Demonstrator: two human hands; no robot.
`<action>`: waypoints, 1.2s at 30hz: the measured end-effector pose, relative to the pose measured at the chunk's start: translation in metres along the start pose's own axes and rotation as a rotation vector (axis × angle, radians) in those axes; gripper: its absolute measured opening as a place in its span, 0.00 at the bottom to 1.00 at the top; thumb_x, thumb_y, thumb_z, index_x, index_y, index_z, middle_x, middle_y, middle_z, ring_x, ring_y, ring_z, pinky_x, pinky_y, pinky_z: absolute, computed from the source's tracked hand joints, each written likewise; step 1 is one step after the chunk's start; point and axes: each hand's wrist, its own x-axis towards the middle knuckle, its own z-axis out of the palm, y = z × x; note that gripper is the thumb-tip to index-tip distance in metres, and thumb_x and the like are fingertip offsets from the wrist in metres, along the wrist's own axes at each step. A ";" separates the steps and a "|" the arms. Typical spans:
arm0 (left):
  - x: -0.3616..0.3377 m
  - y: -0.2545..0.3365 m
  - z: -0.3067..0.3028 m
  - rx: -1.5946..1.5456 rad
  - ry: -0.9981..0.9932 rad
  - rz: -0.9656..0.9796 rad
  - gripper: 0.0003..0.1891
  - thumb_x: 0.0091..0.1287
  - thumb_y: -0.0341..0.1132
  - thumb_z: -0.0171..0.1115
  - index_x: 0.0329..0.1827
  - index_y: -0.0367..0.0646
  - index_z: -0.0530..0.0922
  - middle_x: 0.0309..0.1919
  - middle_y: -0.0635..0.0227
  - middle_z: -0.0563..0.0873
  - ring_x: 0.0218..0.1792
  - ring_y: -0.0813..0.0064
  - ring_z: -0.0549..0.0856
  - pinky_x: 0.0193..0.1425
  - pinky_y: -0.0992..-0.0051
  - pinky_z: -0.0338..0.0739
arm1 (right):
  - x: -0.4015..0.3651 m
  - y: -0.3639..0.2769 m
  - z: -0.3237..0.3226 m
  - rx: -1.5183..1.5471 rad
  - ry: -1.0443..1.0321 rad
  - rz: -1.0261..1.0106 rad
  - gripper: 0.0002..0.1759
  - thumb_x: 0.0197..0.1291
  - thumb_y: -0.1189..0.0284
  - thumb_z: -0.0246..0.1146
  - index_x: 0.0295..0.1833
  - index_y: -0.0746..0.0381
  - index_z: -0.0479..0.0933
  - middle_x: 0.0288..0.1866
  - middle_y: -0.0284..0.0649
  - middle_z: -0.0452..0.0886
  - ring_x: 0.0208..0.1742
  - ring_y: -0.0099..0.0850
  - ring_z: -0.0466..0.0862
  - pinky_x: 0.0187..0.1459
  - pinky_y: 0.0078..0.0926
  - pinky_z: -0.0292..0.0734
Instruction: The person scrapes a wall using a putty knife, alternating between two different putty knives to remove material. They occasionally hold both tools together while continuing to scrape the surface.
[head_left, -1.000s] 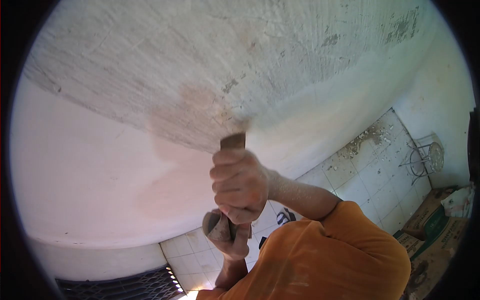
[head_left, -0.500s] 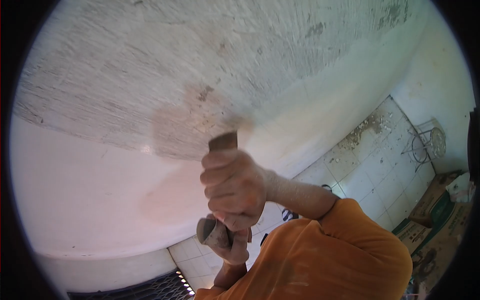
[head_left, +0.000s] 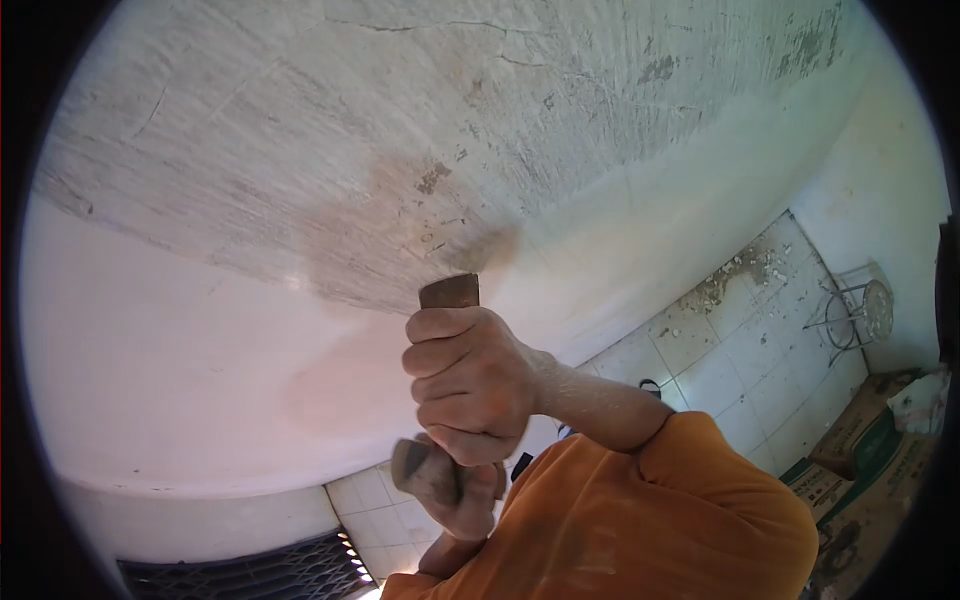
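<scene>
Orange cloth covered the person's bent right arm at the shoulder, and from that sleeve (head_left: 690, 445) the bare forearm (head_left: 595, 405) ran leftward and slightly up to the right hand (head_left: 468, 385). This hand was a tight fist with its back toward the viewer, the fingers stacked one above another and clamped round the scraper (head_left: 450, 292). Only the scraper's flat brown end stuck out above the fist, its long axis nearly upright in the view and its slightly slanted edge pointing up toward the rough grey patch of the wall (head_left: 340, 120). It lay just below a dark smudge; whether the edge touched the surface could not be told. Just under the fist, the left hand (head_left: 470, 515) rose from a forearm angled up from the lower edge, clamped on a blunt grey piece (head_left: 425, 470), though blur and overlap hid most of its fingers. The piece's rounded end faced up and left. Well apart, at the right, a metal stool (head_left: 876, 310) stood on white floor tiles (head_left: 735, 375), near printed cardboard boxes (head_left: 838, 445).
</scene>
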 end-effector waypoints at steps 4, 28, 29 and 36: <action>0.009 0.002 -0.001 -0.063 0.120 -0.076 0.23 0.58 0.31 0.63 0.53 0.31 0.65 0.23 0.59 0.75 0.11 0.80 0.69 0.09 0.84 0.59 | 0.004 0.001 -0.008 -0.121 -0.117 0.022 0.11 0.36 0.67 0.57 0.11 0.56 0.65 0.13 0.29 0.66 0.24 0.29 0.69 0.37 0.27 0.68; 0.003 0.015 0.027 -0.096 0.145 -0.089 0.23 0.59 0.29 0.59 0.55 0.33 0.62 0.23 0.60 0.74 0.12 0.81 0.70 0.09 0.84 0.58 | 0.004 0.001 -0.010 0.010 -0.049 -0.023 0.10 0.38 0.69 0.55 0.12 0.58 0.63 0.13 0.31 0.63 0.21 0.30 0.67 0.33 0.29 0.68; -0.002 0.016 0.029 -0.067 0.142 -0.078 0.25 0.58 0.31 0.60 0.56 0.31 0.63 0.24 0.57 0.75 0.13 0.80 0.72 0.08 0.85 0.58 | 0.005 0.001 -0.013 0.022 -0.056 -0.012 0.11 0.37 0.68 0.55 0.12 0.57 0.63 0.13 0.31 0.64 0.22 0.31 0.68 0.36 0.29 0.68; 0.024 -0.011 -0.006 0.082 -0.022 0.025 0.17 0.59 0.24 0.62 0.48 0.33 0.66 0.23 0.70 0.73 0.15 0.83 0.70 0.15 0.82 0.63 | 0.002 0.002 -0.020 -0.154 -0.186 0.011 0.11 0.33 0.64 0.58 0.12 0.55 0.64 0.13 0.29 0.65 0.24 0.30 0.69 0.32 0.28 0.68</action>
